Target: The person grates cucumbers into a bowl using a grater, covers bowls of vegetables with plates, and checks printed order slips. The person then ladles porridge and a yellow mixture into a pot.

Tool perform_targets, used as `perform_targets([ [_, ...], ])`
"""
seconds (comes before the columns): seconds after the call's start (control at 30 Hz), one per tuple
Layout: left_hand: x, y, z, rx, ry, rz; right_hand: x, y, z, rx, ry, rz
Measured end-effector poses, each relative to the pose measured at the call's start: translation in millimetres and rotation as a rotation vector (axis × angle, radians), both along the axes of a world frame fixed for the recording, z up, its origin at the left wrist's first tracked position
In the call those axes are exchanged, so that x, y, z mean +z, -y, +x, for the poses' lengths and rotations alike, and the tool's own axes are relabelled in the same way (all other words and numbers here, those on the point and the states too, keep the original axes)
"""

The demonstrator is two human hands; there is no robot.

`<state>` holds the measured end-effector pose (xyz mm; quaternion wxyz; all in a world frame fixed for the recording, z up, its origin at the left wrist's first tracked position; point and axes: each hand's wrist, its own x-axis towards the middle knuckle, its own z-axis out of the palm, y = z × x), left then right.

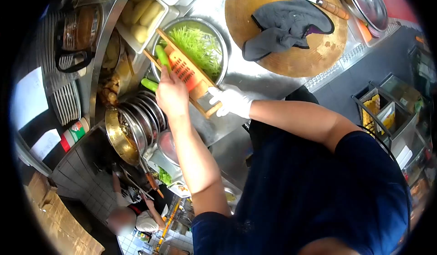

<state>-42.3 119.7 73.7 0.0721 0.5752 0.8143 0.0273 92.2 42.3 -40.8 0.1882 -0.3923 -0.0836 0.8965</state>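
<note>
My bare left hand [173, 93] is closed on a green vegetable piece [162, 57] that lies against an orange grater [183, 68] in a wooden frame. The frame slants across a metal bowl [220, 41] that holds pale green shreds [200, 50]. My right hand [231, 102], in a white glove, grips the lower end of the grater frame. Another green piece [149, 84] lies just left of my left hand, beside the bowl. Part of each hand's fingers is hidden around what it holds.
A round wooden board [291, 66] carries a grey cloth [287, 25] and a cleaver [332, 8]. Left of the bowl stands a white tub [170, 13] of peeled vegetables. Stacked metal pans [136, 123] stand below it. Another person [148, 218] is at lower left.
</note>
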Motion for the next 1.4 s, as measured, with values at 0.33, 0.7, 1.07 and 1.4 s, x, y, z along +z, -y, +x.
perform_targets([
  [0.33, 4.6, 152.4, 22.9, -0.003, 0.258, 0.096, 11.8, -7.9, 4.1, -0.026, 0.036, -0.013],
  [0.7, 11.0, 168.9, 43.2, -0.037, -0.046, -0.04, 4.5, -3.4, 1.1, -0.042, 0.005, -0.019],
  [1.07, 9.7, 128.3, 18.3, -0.271, 0.036, 0.231, 17.8, -6.8, 3.6, 0.019, 0.051, -0.012],
  [1.4, -1.5, 44.3, 3.0, -0.161, -0.008, 0.211, 5.1, -3.0, -0.2, -0.006, 0.03, -0.011],
])
